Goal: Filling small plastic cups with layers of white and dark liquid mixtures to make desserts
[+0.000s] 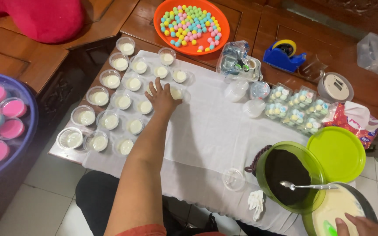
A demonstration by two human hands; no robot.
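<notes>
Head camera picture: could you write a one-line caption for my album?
Left hand sets a cream-filled cup among rows on the white cloth; right hand rests on a cream bowl.

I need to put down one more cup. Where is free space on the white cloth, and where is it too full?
The white cloth is bare in the middle, between the rows of filled cups under the left hand and the green container; one empty cup sits at its near edge. It is crowded left, and right around the lidded cups of coloured balls.
</notes>
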